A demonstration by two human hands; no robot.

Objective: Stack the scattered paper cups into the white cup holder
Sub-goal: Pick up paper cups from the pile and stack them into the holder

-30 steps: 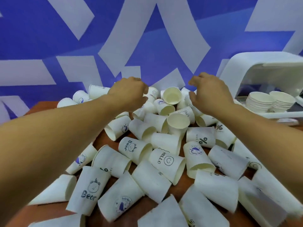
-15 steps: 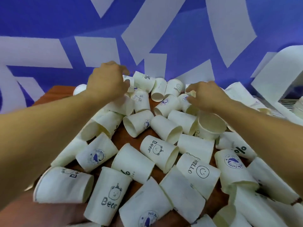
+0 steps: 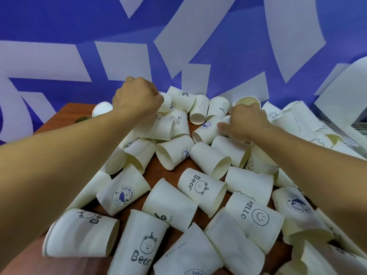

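Several white paper cups lie on their sides in a heap on the brown table [image 3: 65,118], some printed "Bear" [image 3: 200,187] or "HELLO" [image 3: 256,215]. At the far left of the heap my left hand [image 3: 137,98] curls its fingers round one paper cup [image 3: 165,102]. My right hand [image 3: 246,122] reaches down into the far middle of the heap, fingers curled over a small cup [image 3: 226,118] and thumb lying on a whale-logo cup [image 3: 204,130]; its fingertips are hidden. Only a curved piece of the white cup holder [image 3: 345,90] shows at the right edge.
A blue wall with large white shapes stands right behind the table. The table's left edge runs close to my left forearm, with a small dark object [image 3: 81,119] near it. Cups cover most of the table down to the near edge.
The view has swung left, so the cup holder has slid almost out of frame. Both hands have dropped onto the far cups, the left closing on one and the right settling lower.
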